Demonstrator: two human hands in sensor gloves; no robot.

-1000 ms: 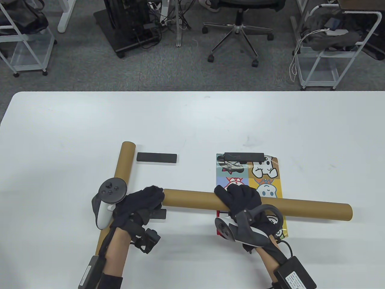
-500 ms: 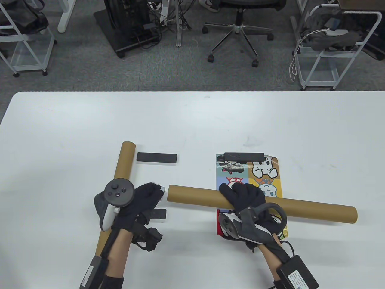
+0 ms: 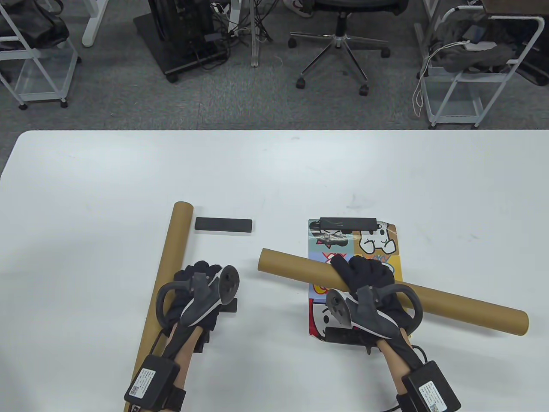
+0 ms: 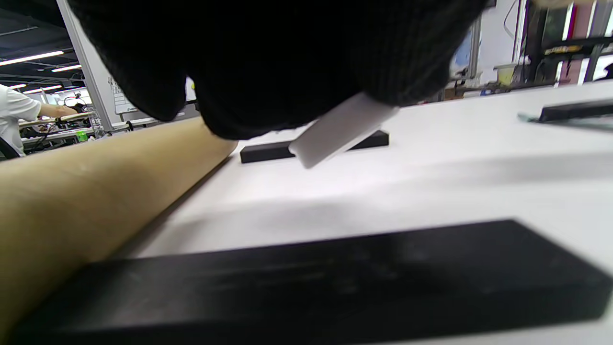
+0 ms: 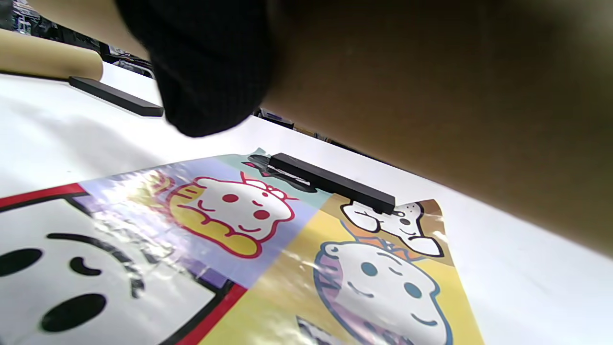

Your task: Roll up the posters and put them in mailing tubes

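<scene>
My right hand (image 3: 364, 272) grips a long brown mailing tube (image 3: 463, 304) around its middle and holds it slanted above the cartoon poster (image 3: 377, 244). In the right wrist view the tube (image 5: 431, 96) fills the top above the poster (image 5: 297, 239), with my gloved fingers (image 5: 206, 62) wrapped on it. The poster lies flat. My left hand (image 3: 199, 277) rests beside a second brown tube (image 3: 173, 240) and pinches a small white flat piece, likely a tube cap (image 4: 342, 129), in its gloved fingers (image 4: 268, 62).
Black weight bars lie on the table: one on the poster's far edge (image 3: 348, 223), one on its near edge (image 3: 343, 334), one loose by the second tube's far end (image 3: 223, 225), one under my left hand (image 4: 306, 282). Chairs and carts stand beyond the table.
My left hand came off the tube's left end with the white piece, turned over and drew back beside the second tube. My right hand carried the tube rightward and tilted it.
</scene>
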